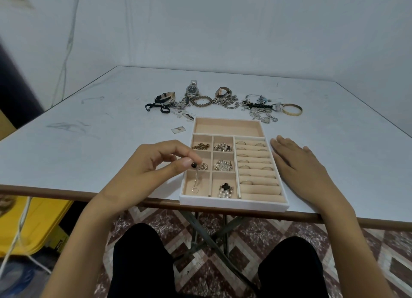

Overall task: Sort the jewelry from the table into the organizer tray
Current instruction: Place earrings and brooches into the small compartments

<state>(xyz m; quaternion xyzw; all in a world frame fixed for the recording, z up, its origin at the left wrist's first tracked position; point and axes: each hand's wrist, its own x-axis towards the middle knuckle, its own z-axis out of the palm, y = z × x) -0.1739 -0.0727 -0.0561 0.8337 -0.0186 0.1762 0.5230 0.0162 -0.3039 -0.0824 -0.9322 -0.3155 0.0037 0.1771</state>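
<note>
The left hand (153,164) is pinching a dark-beaded drop earring with a thin chain and heart charm (195,179), dangling it over the near-left compartment of the beige velvet organizer tray (231,203) — lowering it in, likely. The right hand (298,164) is lying flat, fingers straight, touching the tray's right side — probably steadying it.

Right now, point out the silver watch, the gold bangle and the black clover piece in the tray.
silver watch (191,89), head view, on its dark dial.
gold bangle (291,114), head view, on its near band.
black clover piece (226,185), head view, on the clover's middle.
</note>
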